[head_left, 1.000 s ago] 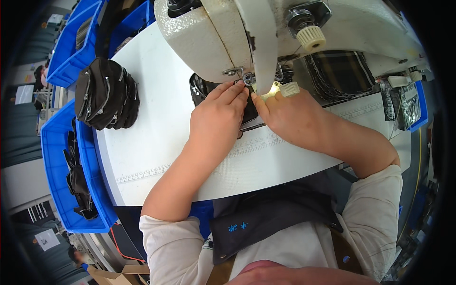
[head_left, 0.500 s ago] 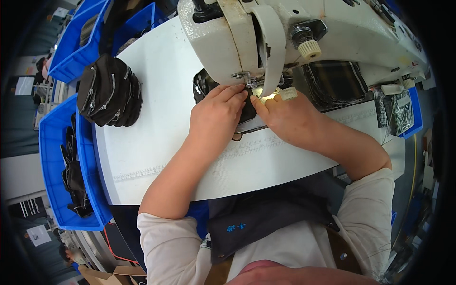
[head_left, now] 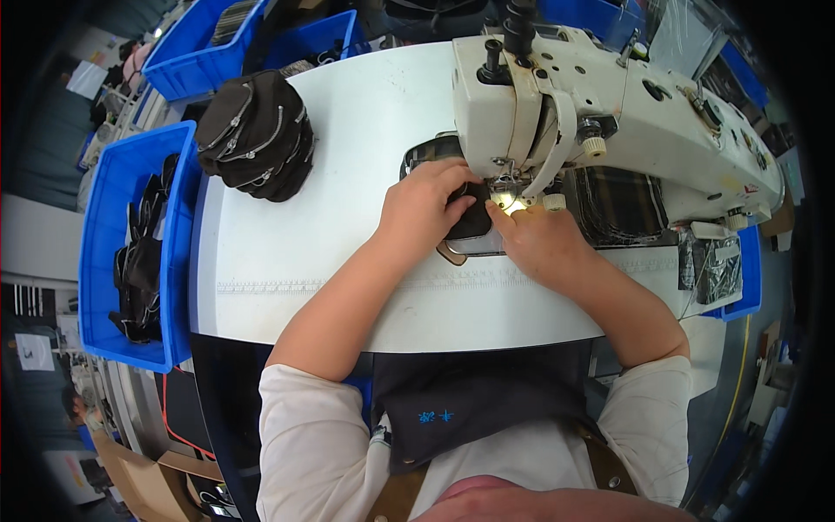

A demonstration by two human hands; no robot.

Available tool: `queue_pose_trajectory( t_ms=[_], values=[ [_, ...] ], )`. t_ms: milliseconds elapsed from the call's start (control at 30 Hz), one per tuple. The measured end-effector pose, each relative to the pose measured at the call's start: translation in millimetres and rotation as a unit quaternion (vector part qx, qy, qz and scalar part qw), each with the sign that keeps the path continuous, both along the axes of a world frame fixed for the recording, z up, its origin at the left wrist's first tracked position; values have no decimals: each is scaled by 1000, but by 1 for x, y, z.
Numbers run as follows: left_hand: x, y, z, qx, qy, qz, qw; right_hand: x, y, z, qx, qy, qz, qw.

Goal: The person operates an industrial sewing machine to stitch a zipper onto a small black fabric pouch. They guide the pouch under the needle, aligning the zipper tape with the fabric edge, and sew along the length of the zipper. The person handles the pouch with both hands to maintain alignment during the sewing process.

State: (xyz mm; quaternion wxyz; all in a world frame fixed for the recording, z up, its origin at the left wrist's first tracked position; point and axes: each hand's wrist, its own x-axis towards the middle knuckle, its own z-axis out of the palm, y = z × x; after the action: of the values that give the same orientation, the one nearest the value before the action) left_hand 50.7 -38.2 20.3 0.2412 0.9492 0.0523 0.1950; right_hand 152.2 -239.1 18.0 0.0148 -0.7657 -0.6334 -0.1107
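Observation:
A dark fabric piece with rounded corners (head_left: 474,224) lies under the presser foot (head_left: 504,184) of a white sewing machine (head_left: 600,96). My left hand (head_left: 424,209) has its thumb and fingers closed on this piece, just left of the foot. Thumb and forefinger of my right hand (head_left: 546,248) are stretched out at the piece's right side, close by the lit needle area. The machine head partly hides the right hand's other fingers. A tan tab (head_left: 450,254) sticks out at the near edge of the fabric piece.
On the table's left stands a stack of dark zippered pouches (head_left: 255,135). A blue bin (head_left: 178,287) with dark pieces is beside the table. Stacked dark checked panels (head_left: 619,204) lie right of the needle, under the machine arm. A plastic-wrapped packet (head_left: 715,261) sits at the right edge.
The view has shifted, so the machine and table appear farther off and more to the right. My left thumb now shows apart from the fingers, bent onto the fabric piece. Both hands stay beside the needle.

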Motion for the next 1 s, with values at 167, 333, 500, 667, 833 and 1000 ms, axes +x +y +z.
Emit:
queue_pose_trajectory(
  t_ms=[167, 333, 500, 667, 833, 1000],
  values=[
    [-1, 25, -12, 11, 5, 99, 995, 5, -1, -13, 27, 6, 0, 1000],
    [1, 39, -18, -4, 15, 139, 990, 8, 5, -19, 7, 44, -22, 999],
    [-16, 38, -15, 2, 20, 108, 994, 0, 6, -4, -25, 57, -15, 998],
    [-79, 32, 21, -88, 155, -12, 984, -38, -16, -5, -28, 80, -31, 996],
    [-160, 119, 73, -389, 184, 25, 902, -46, -31, -18, 59, 124, -40, 990],
    [-251, 230, 112, -435, -401, 203, 780, -46, -32, -26, 115, 129, -39, 984]
  ],
)
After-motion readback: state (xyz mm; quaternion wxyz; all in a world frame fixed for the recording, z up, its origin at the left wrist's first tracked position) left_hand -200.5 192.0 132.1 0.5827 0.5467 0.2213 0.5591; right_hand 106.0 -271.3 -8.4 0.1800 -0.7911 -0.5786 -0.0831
